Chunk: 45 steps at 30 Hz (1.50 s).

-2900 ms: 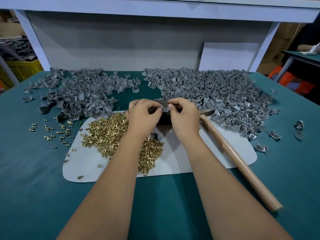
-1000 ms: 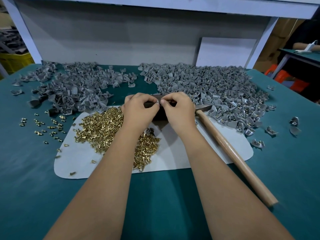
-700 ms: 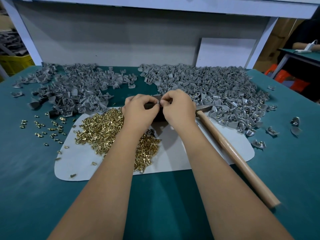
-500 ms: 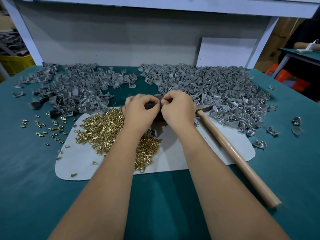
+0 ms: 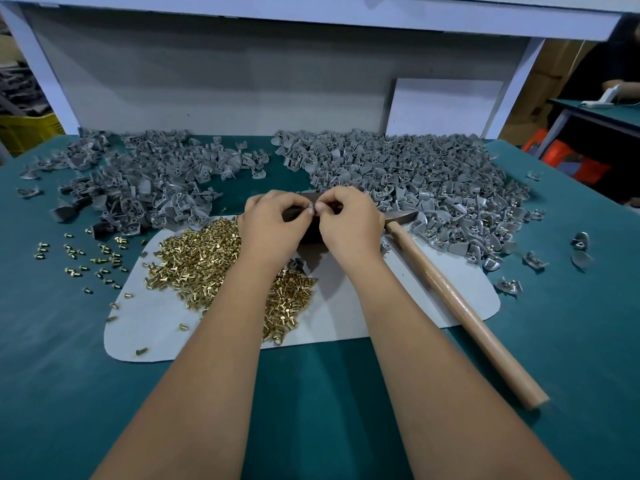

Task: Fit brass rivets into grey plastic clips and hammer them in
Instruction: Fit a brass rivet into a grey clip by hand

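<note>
My left hand (image 5: 272,225) and my right hand (image 5: 349,220) meet fingertip to fingertip above a dark block (image 5: 310,232), pinching one small grey plastic clip (image 5: 312,208) between them. Whether a rivet sits in it is hidden by my fingers. A heap of brass rivets (image 5: 204,261) lies on a white mat (image 5: 346,306) under my left wrist. A wooden-handled hammer (image 5: 457,303) rests on the mat at the right, its head beside my right hand.
Two big piles of grey clips lie at the back of the teal table (image 5: 311,393): one at the left (image 5: 138,181), one at the right (image 5: 415,181) showing brass rivets. Loose rivets (image 5: 79,258) scatter left of the mat. A white wall panel stands behind.
Both hands have stayed together over the block with only small finger movements on the clip. The view has shifted slightly.
</note>
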Each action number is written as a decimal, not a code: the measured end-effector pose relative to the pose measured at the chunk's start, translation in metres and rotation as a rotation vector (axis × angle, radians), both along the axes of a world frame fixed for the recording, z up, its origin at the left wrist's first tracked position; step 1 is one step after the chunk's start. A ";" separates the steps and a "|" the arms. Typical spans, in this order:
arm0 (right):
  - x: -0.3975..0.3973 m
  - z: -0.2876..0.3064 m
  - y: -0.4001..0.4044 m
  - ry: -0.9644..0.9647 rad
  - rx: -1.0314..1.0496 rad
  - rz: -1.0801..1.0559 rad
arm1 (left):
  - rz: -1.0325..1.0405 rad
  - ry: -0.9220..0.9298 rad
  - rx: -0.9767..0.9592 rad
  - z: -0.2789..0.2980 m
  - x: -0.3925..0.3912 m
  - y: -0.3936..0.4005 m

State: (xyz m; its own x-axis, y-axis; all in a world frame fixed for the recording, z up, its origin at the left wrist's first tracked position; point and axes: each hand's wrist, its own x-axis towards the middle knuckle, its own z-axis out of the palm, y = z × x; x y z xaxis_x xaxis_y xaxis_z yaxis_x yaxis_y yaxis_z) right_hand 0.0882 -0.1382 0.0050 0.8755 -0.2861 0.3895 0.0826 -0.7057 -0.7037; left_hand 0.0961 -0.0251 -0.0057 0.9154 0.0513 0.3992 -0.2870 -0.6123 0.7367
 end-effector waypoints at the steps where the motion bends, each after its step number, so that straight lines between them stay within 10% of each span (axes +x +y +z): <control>1: 0.000 -0.001 0.000 -0.016 -0.004 0.010 | 0.000 0.000 0.001 0.000 0.000 0.000; 9: -0.006 -0.006 -0.005 -0.143 0.434 0.092 | -0.023 0.036 -0.123 0.000 0.003 0.001; 45: -0.014 0.011 0.000 -0.037 -0.126 -0.020 | 0.057 0.000 0.017 -0.004 0.007 -0.001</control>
